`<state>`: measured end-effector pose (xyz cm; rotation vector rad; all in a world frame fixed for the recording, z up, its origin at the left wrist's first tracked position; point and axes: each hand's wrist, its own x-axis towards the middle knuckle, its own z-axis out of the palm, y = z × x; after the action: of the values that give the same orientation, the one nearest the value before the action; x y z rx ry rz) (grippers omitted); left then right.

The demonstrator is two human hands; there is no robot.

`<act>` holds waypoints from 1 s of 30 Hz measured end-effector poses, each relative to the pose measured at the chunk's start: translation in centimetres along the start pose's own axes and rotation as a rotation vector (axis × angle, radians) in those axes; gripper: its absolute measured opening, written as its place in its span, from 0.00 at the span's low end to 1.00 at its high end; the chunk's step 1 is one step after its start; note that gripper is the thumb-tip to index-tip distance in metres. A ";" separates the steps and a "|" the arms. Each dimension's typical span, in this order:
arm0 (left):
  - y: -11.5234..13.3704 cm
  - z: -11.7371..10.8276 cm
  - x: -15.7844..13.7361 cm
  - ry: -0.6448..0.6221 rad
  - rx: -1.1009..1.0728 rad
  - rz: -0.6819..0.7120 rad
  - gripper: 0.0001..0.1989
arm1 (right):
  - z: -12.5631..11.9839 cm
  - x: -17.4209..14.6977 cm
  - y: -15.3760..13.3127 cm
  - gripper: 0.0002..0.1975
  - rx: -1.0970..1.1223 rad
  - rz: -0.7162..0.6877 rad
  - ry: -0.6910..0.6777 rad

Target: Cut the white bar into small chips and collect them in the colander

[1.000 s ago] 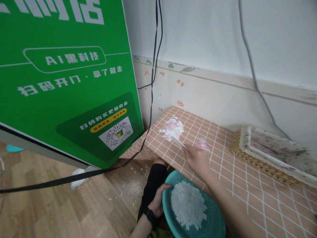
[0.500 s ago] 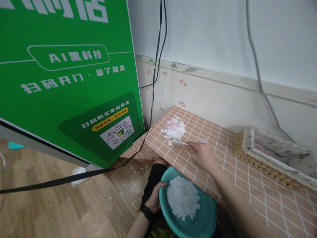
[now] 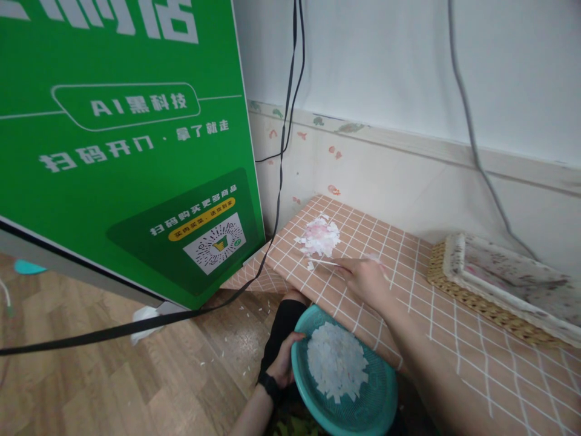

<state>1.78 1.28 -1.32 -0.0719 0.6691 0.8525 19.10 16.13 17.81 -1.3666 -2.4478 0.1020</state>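
Note:
My left hand grips the rim of a teal plastic basket, held low beside the table edge. Inside the basket lies a heap of small white paper scraps. Above the checked tabletop, my right hand is closed on a thin white stick-like thing; its exact kind is unclear. The far end of this stick is near a loose white scrap. Just beyond it, a pile of white and pinkish paper scraps sits on the brown checked tablecloth.
A woven basket with a floral lining stands on the table's right side. At left rises a large green cabinet with white lettering. A black strap hangs across the front of it. White bits lie scattered on the wooden floor.
My right hand has shifted slightly left with the stick, and the loose scrap by its end has moved a little. My left hand and the teal basket stay nearly still.

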 end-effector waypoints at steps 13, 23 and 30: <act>-0.2 0.4 -0.3 -0.012 0.010 0.024 0.18 | -1.3 -2.6 2.7 0.13 0.129 -0.002 0.021; 4.6 1.6 -3.0 0.139 0.170 0.224 0.12 | 1.0 -4.5 1.2 0.15 0.155 -0.034 0.024; 7.4 1.5 -4.3 0.223 0.162 0.274 0.12 | -0.2 -6.8 -1.4 0.14 0.279 -0.072 -0.017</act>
<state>-4.71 3.82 3.78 0.0739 0.9707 1.0587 21.31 9.64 16.63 -1.1599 -2.3848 0.4215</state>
